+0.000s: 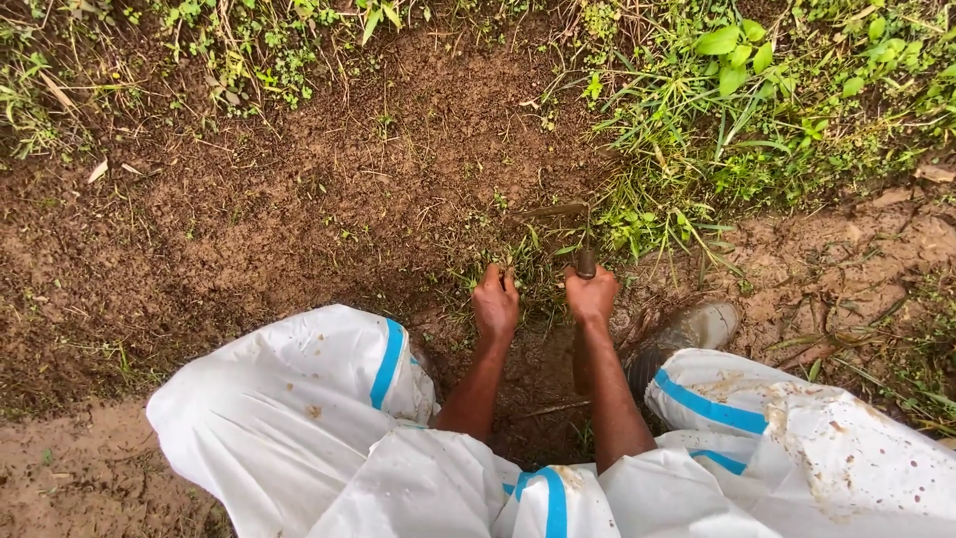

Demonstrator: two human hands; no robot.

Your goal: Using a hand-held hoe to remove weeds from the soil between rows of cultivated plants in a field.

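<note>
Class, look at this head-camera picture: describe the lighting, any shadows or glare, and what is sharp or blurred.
Head view: soft, even daylight, no hard shadows; only a dim patch on the soil between the knees. No glare, though the white trousers look bright. The left hand, the right hand on the tool handle and the grass are sharp; edges bend slightly.

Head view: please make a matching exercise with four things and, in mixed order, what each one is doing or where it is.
Things:
1. left hand
2. right hand
3. shoe
4. leafy plant

States:
a. on muddy ground beside the right knee
b. grips a tool handle
c. top right, among grass
d. grasps a grass tuft

Pairs: 1-d, 2-b, 3-a, 4-c
</note>
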